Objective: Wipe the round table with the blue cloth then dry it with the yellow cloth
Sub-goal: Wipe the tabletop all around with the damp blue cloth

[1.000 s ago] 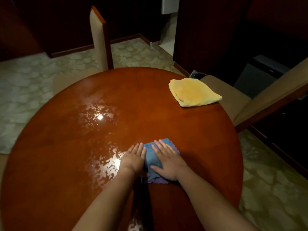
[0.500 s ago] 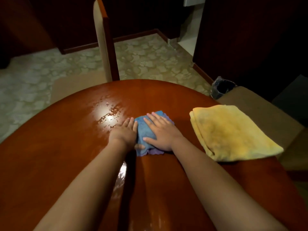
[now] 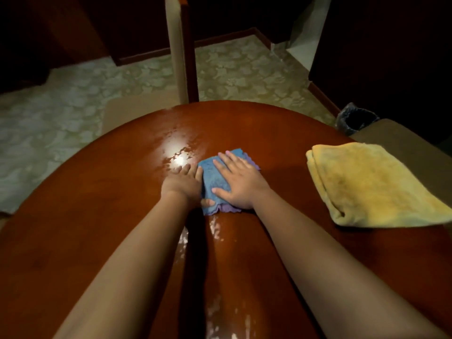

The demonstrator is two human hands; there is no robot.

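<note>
The folded blue cloth lies flat on the round reddish wooden table, a little beyond its middle. My right hand presses on the cloth with straight, spread fingers. My left hand lies flat at the cloth's left edge, its thumb on the cloth's near corner. The folded yellow cloth rests untouched at the table's right edge. Wet streaks shine on the wood ahead of my hands and between my forearms.
A chair back stands upright at the table's far edge. A padded chair seat sits to the right behind the yellow cloth, with a small lined bin beside it. Patterned floor surrounds the table; dark furniture stands behind.
Both hands have pushed the blue cloth away from me across the table toward its far side. My head has followed forward, so the yellow cloth now appears nearer and to the right.
</note>
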